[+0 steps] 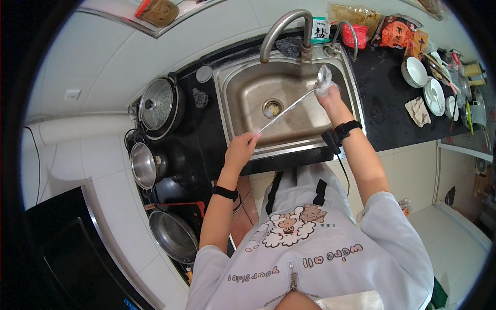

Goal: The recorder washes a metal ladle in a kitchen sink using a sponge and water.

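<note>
My left hand [241, 149] grips the handle end of a long metal ladle [288, 109] over the near left part of the stainless steel sink [248, 89]. The ladle slants up to the right across the basin. Close to its bowl, at the right side of the sink, my right hand [329, 96] is closed on a whitish, translucent wad [324, 87] that touches the ladle; whether it is foam or plastic I cannot tell. Pale scraps lie in the sink drain [272, 109]. A large curved faucet [286, 19] arches over the back of the basin.
Left of the sink are a lidded pot [157, 104], a steel wool scourer [200, 98], a metal pot [144, 166] and a frying pan [173, 236]. To the right are bowls [416, 72], a folded cloth [418, 112] and several food packets [397, 33]. A smaller faucet [353, 33] stands behind.
</note>
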`<state>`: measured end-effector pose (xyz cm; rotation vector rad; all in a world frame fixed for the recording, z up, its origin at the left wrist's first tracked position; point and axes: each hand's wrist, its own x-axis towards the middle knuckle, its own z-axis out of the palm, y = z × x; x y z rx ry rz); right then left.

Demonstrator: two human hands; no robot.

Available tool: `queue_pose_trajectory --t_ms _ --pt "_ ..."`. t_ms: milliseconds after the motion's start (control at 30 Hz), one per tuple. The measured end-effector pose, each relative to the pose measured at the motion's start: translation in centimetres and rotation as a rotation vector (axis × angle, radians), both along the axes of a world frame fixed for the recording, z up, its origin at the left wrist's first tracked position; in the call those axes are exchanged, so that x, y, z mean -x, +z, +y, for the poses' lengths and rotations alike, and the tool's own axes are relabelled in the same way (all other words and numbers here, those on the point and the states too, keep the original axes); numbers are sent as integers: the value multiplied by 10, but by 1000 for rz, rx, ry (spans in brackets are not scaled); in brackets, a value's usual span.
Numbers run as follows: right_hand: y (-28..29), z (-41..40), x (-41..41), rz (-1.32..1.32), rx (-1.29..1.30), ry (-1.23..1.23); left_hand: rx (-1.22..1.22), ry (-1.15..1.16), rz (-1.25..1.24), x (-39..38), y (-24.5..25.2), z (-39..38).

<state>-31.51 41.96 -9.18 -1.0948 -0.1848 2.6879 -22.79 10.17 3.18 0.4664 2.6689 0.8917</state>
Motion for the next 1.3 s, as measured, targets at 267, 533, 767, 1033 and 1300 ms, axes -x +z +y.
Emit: queue_pose_trajectory --t_ms 267,533,767,1033,1300 --pt "8 -32 -14 -138 -213 61 -30 -6 -29 2 0 3" --pt "11 11 -4 170 86 161 -169 16 76 -4 -19 -1" --pt "12 50 0 34 58 16 -63 63 -114 -6 -11 -4" --pt "14 -16 -10 -47 -11 -50 27 71 -171 -12 -6 -2" --pt "12 7 -28 -186 -663 545 113 133 -127 -21 6 -37"
